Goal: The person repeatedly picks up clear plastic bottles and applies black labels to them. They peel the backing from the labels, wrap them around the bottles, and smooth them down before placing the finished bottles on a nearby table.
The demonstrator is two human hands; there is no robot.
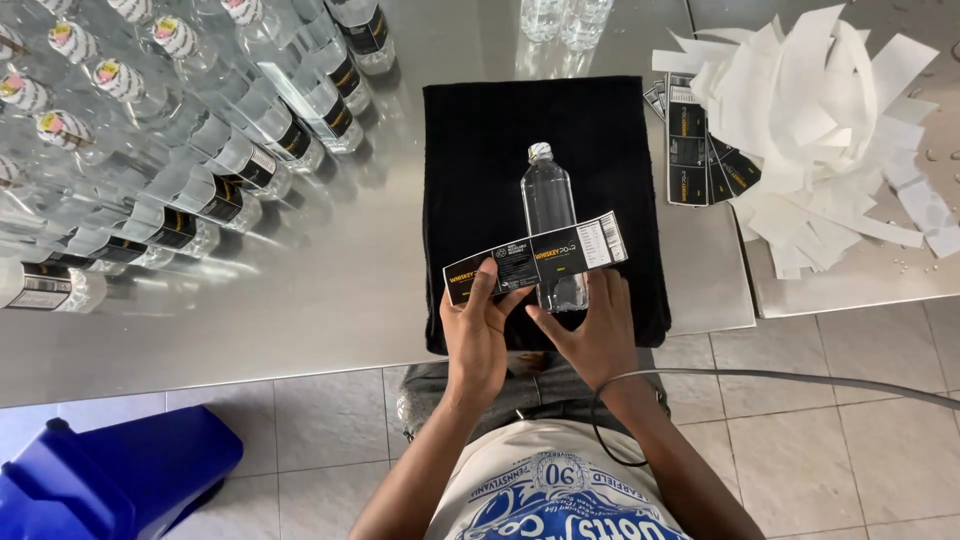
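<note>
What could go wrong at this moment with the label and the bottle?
The label lies slanted across the clear bottle, so it may stick crooked or wrinkle. The bottle lies on its side on the black cloth and may roll under the right hand. The left hand pinches only one end, so the other may sag.

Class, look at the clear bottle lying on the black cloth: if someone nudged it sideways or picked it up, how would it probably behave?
The clear bottle lies on its side and is round, so a sideways nudge would likely roll it, though the black cloth probably slows that. Its smooth, bare wall may feel slippery. The right hand steadies its base while the left hand holds the label across it.
</note>
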